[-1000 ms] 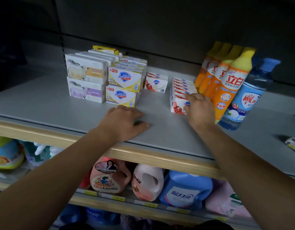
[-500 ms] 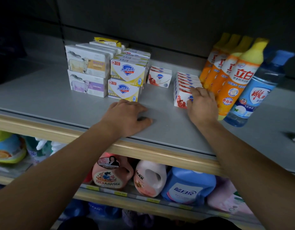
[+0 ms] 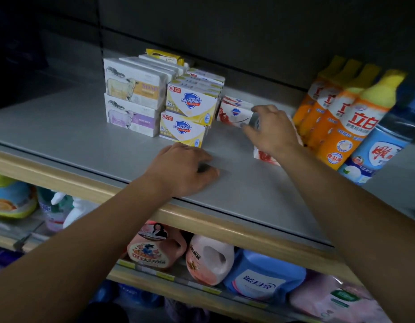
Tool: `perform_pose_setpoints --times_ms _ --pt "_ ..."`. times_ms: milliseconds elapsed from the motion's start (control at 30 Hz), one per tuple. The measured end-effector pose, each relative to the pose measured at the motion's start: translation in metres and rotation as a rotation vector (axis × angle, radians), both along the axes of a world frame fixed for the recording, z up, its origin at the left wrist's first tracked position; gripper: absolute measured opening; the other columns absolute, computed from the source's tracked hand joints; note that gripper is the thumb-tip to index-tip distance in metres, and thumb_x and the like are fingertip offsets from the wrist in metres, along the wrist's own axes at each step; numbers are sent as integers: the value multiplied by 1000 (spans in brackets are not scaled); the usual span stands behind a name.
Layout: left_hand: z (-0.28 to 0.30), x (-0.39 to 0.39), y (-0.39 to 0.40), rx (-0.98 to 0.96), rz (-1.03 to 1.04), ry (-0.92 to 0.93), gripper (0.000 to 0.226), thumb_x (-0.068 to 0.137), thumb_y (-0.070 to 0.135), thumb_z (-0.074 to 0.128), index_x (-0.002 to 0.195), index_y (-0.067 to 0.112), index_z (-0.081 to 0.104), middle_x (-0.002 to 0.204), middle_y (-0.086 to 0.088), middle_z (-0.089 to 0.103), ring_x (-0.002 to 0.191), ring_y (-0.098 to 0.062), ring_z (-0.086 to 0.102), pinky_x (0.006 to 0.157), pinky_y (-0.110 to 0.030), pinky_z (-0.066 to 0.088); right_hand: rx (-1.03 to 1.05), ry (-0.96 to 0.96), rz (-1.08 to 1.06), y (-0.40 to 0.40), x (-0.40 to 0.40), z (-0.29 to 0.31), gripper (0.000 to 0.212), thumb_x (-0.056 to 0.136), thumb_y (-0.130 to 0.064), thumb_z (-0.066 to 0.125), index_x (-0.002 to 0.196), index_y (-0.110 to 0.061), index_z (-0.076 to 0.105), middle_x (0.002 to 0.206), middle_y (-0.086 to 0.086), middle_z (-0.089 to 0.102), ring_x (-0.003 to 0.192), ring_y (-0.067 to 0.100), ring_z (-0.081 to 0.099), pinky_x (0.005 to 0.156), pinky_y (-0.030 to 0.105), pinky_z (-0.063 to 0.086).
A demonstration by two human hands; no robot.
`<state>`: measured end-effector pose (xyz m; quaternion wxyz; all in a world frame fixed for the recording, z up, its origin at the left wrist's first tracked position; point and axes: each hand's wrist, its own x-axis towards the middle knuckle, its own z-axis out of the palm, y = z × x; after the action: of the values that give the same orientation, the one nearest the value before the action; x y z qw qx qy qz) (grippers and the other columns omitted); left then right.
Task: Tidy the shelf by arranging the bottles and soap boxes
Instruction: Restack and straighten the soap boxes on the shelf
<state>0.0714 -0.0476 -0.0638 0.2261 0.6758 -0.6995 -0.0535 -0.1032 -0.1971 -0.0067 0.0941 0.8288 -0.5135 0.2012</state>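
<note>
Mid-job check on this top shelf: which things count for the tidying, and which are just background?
In the job:
red soap boxes at the right hand
yellow soap boxes
sheep soap boxes
orange bottles
blue bottle

Background:
detergent jugs on the lower shelf
left hand, resting flat

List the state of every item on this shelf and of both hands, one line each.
Left hand: palm down on the shelf, empty.
Right hand: fingers closing on the red-and-white soap box.
Red-and-white soap box: on the shelf, beside the yellow Safeguard boxes.
Yellow Safeguard boxes: stacked two high.
Sheep soap boxes: stacked two high.
Orange bottles: upright, in a row.
Blue bottle: upright.
</note>
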Motion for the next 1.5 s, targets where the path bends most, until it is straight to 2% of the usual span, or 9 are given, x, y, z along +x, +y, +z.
perform_pose_setpoints --times_ms 233,333,733,967,1067,1167,1267,1367,1500 --pt "0 5 -6 -77 13 147 37 90 51 48 92 20 68 78 2 62 92 -26 60 84 -36 48 141 151 10 -68 37 16 56 86 -37 69 135 -14 54 132 17 55 119 35 52 94 36 43" --pt "-2 6 -6 -110 24 222 24 91 41 54 90 22 69 78 2 63 87 -25 60 80 -35 49 199 194 -22 -94 47 17 54 86 -33 70 133 -12 54 131 18 56 118 35 53 96 36 44" --pt "-4 5 -9 -177 39 167 30 91 46 51 89 21 68 78 2 63 86 -23 59 76 -32 47 119 312 -136 -94 61 24 57 81 -31 75 128 -7 54 126 19 55 116 37 52 96 39 47" --pt "-4 4 -9 -107 83 194 36 85 53 48 93 24 68 88 2 68 95 -24 60 75 -28 42 -111 96 -142 -28 33 56 53 77 -21 80 122 -14 51 120 13 61 112 32 56 85 44 48" --pt "0 4 -5 -67 68 270 37 83 51 48 98 25 69 98 0 71 100 -25 62 86 -34 49 -126 -69 -63 8 16 60 51 80 -20 79 122 -22 51 123 5 59 115 24 53 82 36 48" --pt "2 5 -2 -103 37 449 25 90 35 62 111 22 66 106 1 71 101 -19 65 93 -34 49 -56 -236 53 50 -6 49 41 84 -20 75 119 -27 54 122 -1 60 113 17 55 77 24 45" --pt "7 2 7 -164 -77 655 41 88 32 69 127 22 57 109 3 67 95 -20 66 88 -30 52 102 -407 166 91 -23 28 36 84 -17 72 118 -22 60 120 -3 62 107 15 58 88 26 49" --pt "8 -2 16 -178 -210 668 55 85 26 73 135 19 50 115 -7 63 93 -27 67 82 -34 54 225 -521 227 119 -28 3 36 85 -10 71 119 -17 63 117 -4 61 103 8 54 72 0 38" --pt "11 -6 21 -177 -263 650 36 85 11 73 118 15 59 108 -14 66 89 -35 66 80 -37 53 354 -648 278 131 -31 -21 34 86 -10 71 118 -18 64 112 -6 64 104 6 57 77 3 39"
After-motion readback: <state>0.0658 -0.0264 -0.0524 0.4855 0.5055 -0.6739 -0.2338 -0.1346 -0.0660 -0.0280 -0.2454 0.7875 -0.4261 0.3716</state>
